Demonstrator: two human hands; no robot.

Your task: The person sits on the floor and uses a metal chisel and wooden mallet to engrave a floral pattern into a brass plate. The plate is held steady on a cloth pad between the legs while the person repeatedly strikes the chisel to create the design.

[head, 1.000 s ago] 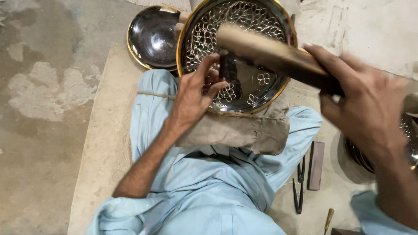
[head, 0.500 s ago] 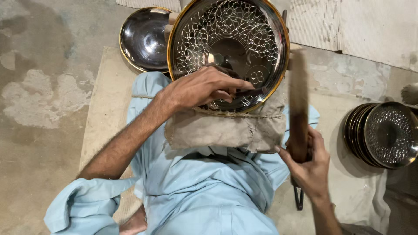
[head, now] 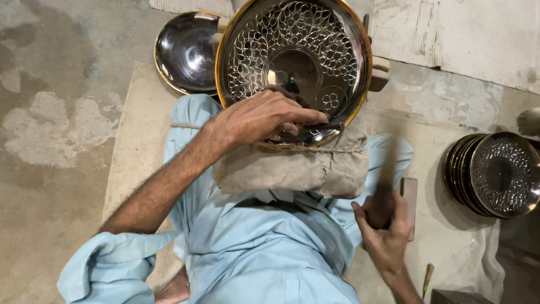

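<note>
A large round metal plate (head: 292, 50) with a pierced floral pattern and a golden rim leans on a grey cloth pad (head: 292, 169) across my lap. My left hand (head: 264, 115) lies over the plate's lower part, fingers closed on a short dark metal punch (head: 326, 126) set against the surface near the rim. My right hand (head: 385, 231) is low at the right, beside my thigh, gripping a wooden mallet (head: 388, 174) that rises from it as a motion blur.
A plain shiny dish (head: 185, 50) lies behind the plate at the left. A stack of patterned plates (head: 495, 174) stands at the right. A flat brown block (head: 412, 197) and a wooden-handled tool (head: 427, 276) lie near my right hand. I sit on a mat (head: 135, 141) over concrete.
My right hand has swung the mallet from high over the plate down to my right side. My left hand has shifted along the plate's lower rim with the punch.
</note>
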